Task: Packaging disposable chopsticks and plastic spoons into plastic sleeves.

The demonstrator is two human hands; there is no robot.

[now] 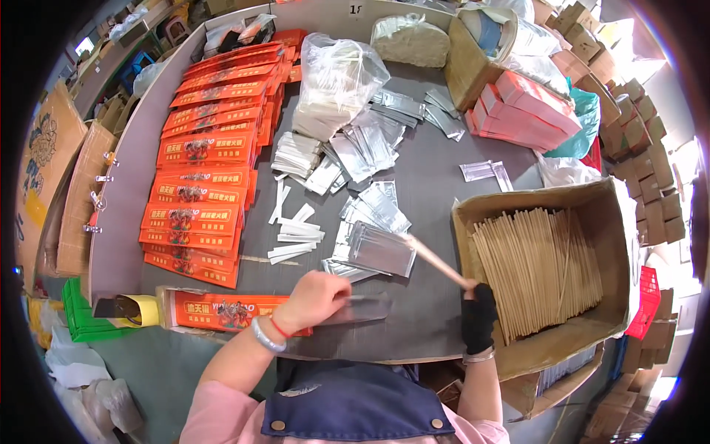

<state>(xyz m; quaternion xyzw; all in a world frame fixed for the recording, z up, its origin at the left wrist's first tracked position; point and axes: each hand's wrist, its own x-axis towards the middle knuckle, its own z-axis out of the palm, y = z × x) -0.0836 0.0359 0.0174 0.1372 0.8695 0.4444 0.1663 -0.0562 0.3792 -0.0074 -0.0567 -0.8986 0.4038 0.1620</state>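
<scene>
My right hand (479, 318), in a black fingerless glove, is closed on a pair of wooden chopsticks (436, 261). Their far ends point up and left, over silvery flat packets (381, 250). My left hand (319, 297) is bare, its fingers curled together at the near edge of the table. A clear plastic sleeve (362, 309), partly blurred, stretches rightward from those fingers. Under my left wrist lies a red printed wrapper (222, 311) in a shallow cardboard holder (166, 309). Beside my right hand stands a cardboard box (547, 354) filled with wooden chopsticks (540, 266).
Overlapping red wrappers (196, 177) line the table's left side. White paper packets (297, 238) and silvery packets lie mid-table, below a clear bag (336, 81). Pink bundles (521, 115) and a cardboard box (473, 63) stand at the back right. A green crate (89, 318) sits lower left.
</scene>
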